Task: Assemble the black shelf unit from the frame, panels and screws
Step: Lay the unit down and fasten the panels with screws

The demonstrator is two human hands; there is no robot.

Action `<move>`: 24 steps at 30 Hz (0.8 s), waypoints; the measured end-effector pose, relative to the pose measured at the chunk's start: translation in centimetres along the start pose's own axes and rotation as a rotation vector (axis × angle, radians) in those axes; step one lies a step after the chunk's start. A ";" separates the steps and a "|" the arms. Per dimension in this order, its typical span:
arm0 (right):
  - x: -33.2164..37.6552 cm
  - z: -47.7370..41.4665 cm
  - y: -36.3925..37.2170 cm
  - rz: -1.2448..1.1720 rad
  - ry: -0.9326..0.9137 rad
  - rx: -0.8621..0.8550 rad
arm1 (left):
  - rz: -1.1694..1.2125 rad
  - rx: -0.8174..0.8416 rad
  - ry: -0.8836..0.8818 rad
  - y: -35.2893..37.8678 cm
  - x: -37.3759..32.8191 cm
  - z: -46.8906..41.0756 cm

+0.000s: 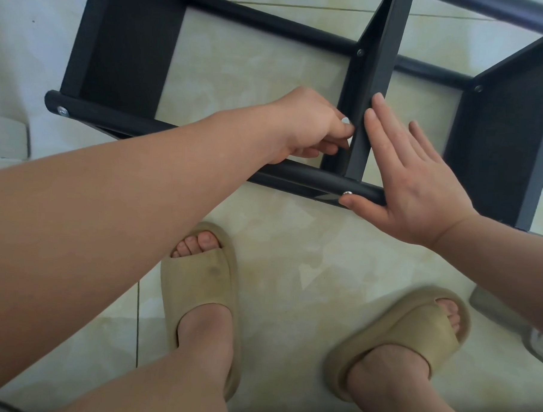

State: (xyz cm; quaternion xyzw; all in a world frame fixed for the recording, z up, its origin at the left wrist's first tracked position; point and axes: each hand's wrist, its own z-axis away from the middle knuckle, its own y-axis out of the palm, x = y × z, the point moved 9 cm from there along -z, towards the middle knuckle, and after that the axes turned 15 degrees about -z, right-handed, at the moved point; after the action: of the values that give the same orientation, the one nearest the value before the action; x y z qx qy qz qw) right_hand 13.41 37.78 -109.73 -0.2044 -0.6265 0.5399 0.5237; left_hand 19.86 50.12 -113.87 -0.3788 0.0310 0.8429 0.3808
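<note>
The black shelf unit lies on its side on the tiled floor, with three panels between two black frame tubes. The near tube (pixel 309 174) runs left to right. My left hand (pixel 311 126) reaches over it and grips the left face of the middle panel (pixel 370 82) with curled fingers. My right hand (pixel 402 177) lies flat and open against the right side of that panel, and its thumb presses the near tube beside a silver screw (pixel 346 193). More screws show at the tube's left end (pixel 62 111) and on the far tube (pixel 360 52).
My two feet in beige slippers (pixel 201 296) (pixel 404 333) stand on the floor just in front of the unit. The left panel (pixel 131 44) and right panel (pixel 510 129) flank the middle one. A pale object (pixel 5 135) sits at the left edge.
</note>
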 end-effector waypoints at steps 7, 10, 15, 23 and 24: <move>0.1 0.0 -0.1 0.004 -0.016 -0.020 | -0.003 0.117 -0.074 0.8 0.4 0.0; 0.1 0.0 -0.1 0.017 -0.022 -0.024 | -0.006 0.146 -0.093 1.0 0.5 0.1; 0.1 0.0 -0.2 0.038 -0.032 -0.030 | -0.008 0.153 -0.097 0.9 0.6 0.2; 0.2 0.0 -0.2 0.019 -0.032 -0.024 | -0.072 0.173 -0.039 0.7 0.6 0.1; 0.2 0.0 -0.2 0.018 -0.031 -0.024 | -0.083 0.180 -0.033 0.7 0.6 0.1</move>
State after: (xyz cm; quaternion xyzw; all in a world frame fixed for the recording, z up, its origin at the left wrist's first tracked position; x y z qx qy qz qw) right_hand 13.39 37.91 -109.47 -0.2079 -0.6392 0.5399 0.5066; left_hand 19.09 50.06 -114.33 -0.3300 0.0845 0.8263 0.4485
